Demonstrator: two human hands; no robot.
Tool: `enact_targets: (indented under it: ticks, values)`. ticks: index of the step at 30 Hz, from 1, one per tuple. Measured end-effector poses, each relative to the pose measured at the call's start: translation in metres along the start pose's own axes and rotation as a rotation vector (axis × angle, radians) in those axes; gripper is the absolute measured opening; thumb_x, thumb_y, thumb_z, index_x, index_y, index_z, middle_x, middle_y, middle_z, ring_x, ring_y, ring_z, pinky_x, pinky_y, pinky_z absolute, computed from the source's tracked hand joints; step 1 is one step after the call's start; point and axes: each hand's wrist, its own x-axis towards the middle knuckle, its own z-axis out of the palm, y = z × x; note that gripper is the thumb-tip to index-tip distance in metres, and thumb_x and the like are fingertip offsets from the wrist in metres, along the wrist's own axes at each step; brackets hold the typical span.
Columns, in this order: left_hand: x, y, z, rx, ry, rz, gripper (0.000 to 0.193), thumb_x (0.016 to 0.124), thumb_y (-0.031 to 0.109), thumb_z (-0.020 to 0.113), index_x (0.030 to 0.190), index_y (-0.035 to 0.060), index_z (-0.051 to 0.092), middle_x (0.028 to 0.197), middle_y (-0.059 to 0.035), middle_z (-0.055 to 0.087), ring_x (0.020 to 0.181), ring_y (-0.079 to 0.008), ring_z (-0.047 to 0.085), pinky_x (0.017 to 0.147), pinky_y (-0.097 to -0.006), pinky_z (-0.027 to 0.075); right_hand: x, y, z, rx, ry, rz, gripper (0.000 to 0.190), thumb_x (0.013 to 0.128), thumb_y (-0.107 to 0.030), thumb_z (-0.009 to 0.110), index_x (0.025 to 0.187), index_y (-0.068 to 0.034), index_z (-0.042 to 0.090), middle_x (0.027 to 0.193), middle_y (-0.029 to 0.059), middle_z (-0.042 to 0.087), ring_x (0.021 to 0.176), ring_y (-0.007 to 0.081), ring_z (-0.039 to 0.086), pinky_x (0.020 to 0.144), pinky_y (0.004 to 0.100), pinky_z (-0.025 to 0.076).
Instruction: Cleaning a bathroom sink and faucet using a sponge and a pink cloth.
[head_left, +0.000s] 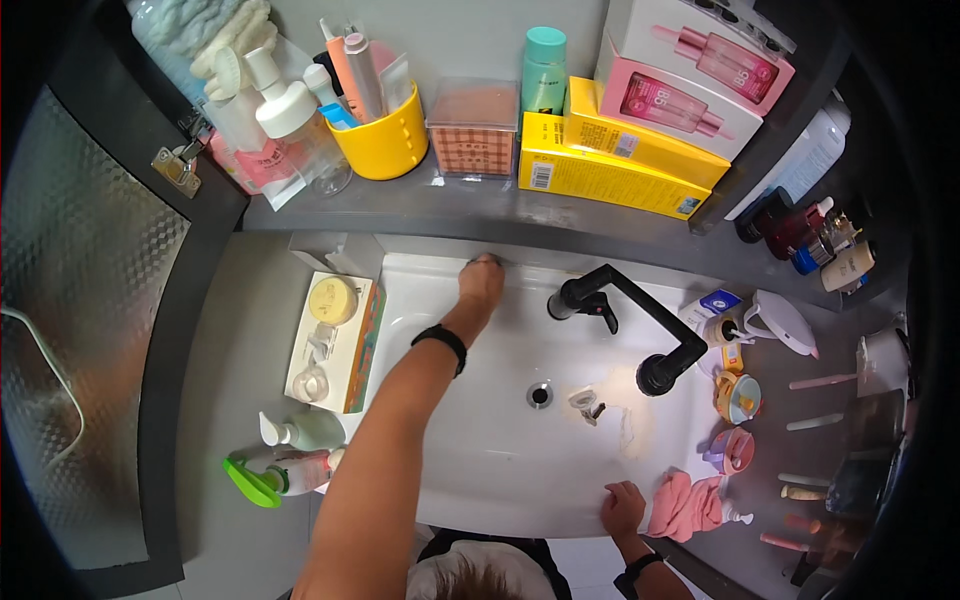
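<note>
A white washbasin (480, 465) fills the middle of the head view. My left hand (481, 281) reaches across to its back ledge with the fingers curled; whether something is under them is hidden. On the front right rim rests my right hand (624, 507), loosely bent and holding nothing visible, beside a crumpled pink cloth (684, 506). A black faucet (667, 315) with a bent spout stands at the back right. Near the drain (539, 395) lies a small pale and dark object (586, 405), with light brown residue on the basin around it.
Left of the basin stand a box (337, 367) with small items on top, a pump bottle (311, 430) and a green-topped spray bottle (281, 478). A dark shelf (450, 214) with cosmetics runs behind. Cups (729, 450) and toothbrushes (814, 421) are at the right.
</note>
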Motion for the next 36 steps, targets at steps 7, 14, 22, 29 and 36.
enact_targets:
  ticks: [7, 14, 22, 29, 36]
  values:
    - [0.009, -0.053, -0.008, 0.234, 0.062, -0.087, 0.02, 0.078, 0.01, 0.046, 0.081, 0.0004, 0.063, 0.086, -0.0176, 0.061, 0.082, -0.03, 0.061, 0.072, -0.037, 0.048, 0.008, -0.007, -0.003, -0.034, 0.069, -0.041, 0.014, 0.061, -0.001, 0.053, 0.073, -0.006, 0.058, 0.068, 0.0084, 0.054, 0.067, 0.0273, 0.053, 0.058, 0.0378, 0.043]
    - [-0.007, 0.01, 0.007, -0.038, -0.041, 0.115, 0.02, 0.081, 0.015, 0.042, 0.092, 0.0035, 0.054, 0.098, -0.0212, 0.057, 0.08, -0.0365, 0.058, 0.07, -0.0421, 0.047, 0.006, -0.009, -0.002, 0.007, 0.077, -0.062, 0.014, 0.06, 0.001, 0.053, 0.071, -0.006, 0.058, 0.067, 0.0094, 0.053, 0.065, 0.0282, 0.053, 0.056, 0.0383, 0.044]
    - [-0.039, -0.059, -0.051, -0.063, 0.292, -0.192, 0.025, 0.083, 0.022, 0.046, 0.099, 0.004, 0.045, 0.098, -0.0192, 0.049, 0.075, -0.0376, 0.059, 0.064, -0.0446, 0.049, 0.002, -0.002, 0.003, -0.026, 0.05, -0.024, 0.014, 0.06, 0.0, 0.053, 0.071, -0.006, 0.058, 0.068, 0.0093, 0.053, 0.067, 0.028, 0.053, 0.057, 0.0389, 0.043]
    - [-0.005, -0.113, -0.05, 0.151, 0.347, -0.405, 0.016, 0.084, 0.013, 0.044, 0.094, 0.0017, 0.043, 0.097, -0.0188, 0.047, 0.075, -0.0354, 0.06, 0.064, -0.0402, 0.051, 0.004, -0.003, 0.005, 0.004, 0.057, -0.048, 0.015, 0.06, 0.0, 0.053, 0.073, -0.006, 0.058, 0.068, 0.0094, 0.053, 0.066, 0.0281, 0.053, 0.057, 0.0394, 0.043]
    - [0.008, -0.109, -0.032, 0.221, 0.206, -0.291, 0.018, 0.084, 0.009, 0.041, 0.093, -0.0001, 0.053, 0.098, -0.02, 0.052, 0.074, -0.0346, 0.061, 0.068, -0.0402, 0.051, 0.007, -0.008, -0.005, -0.015, 0.033, -0.034, 0.014, 0.06, -0.001, 0.053, 0.072, -0.006, 0.058, 0.068, 0.0089, 0.053, 0.066, 0.0283, 0.052, 0.056, 0.0387, 0.043]
